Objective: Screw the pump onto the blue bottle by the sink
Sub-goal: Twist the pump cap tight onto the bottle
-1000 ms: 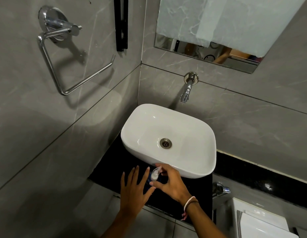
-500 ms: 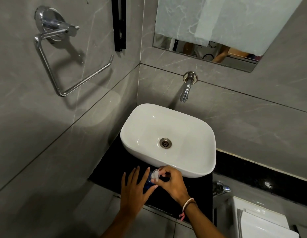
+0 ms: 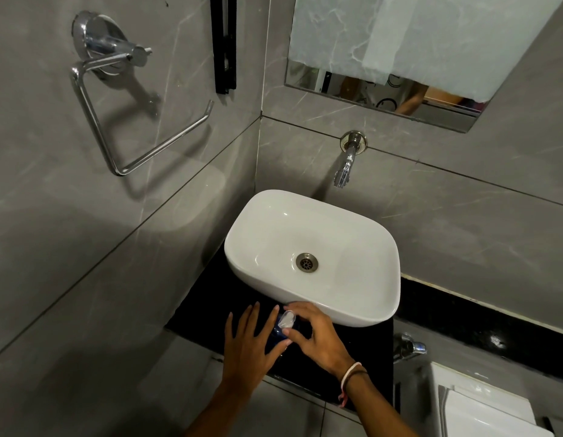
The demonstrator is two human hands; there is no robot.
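A small blue bottle [image 3: 277, 333] stands on the black counter [image 3: 204, 298] just in front of the white sink [image 3: 352, 304]. A clear pump head [image 3: 287, 319] sits on top of it. My left hand [image 3: 250, 348] wraps the bottle's left side, fingers spread upward and thumb against the bottle. My right hand [image 3: 316, 337] pinches the pump from the right with thumb and fingers. Most of the bottle is hidden between my hands.
A wall tap [image 3: 346, 165] hangs over the sink. A chrome towel ring [image 3: 116, 115] is on the left wall and a mirror [image 3: 400, 58] above. A chrome valve [image 3: 411, 346] and a white toilet cistern [image 3: 482, 405] are at the lower right.
My right hand's fingers have shifted around the pump head, which has turned slightly on the bottle. My left hand stays on the bottle.
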